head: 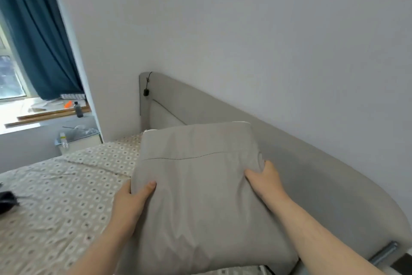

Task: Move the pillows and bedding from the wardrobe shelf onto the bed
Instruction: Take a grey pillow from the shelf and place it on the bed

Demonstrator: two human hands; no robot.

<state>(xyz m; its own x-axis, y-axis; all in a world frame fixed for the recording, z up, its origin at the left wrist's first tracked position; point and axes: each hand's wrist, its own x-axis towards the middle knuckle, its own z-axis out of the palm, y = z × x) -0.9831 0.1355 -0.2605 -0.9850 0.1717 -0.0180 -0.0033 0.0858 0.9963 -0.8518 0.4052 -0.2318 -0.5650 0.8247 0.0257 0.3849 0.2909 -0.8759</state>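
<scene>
Both hands clasped the grey pillow (196, 185) by its side edges, the left hand (131, 199) with thumb on top, the right hand (265, 179) pressing the opposite edge. The pillow was over the head of the bed (55, 196), its far edge beyond the grip near the headboard (312, 163). Setting it well probably meant lowering evenly, far edge snug to the headboard, before letting go.

A teal curtain (38, 29) is hanging beside the window (9, 74); 1 dark bottle (78, 109) is standing on the sill (44, 116).

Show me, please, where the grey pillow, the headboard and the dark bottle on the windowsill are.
grey pillow (200, 185): head view, middle of its front.
headboard (312, 170): head view, bare grey panel.
dark bottle (78, 109): head view, its body.
</scene>
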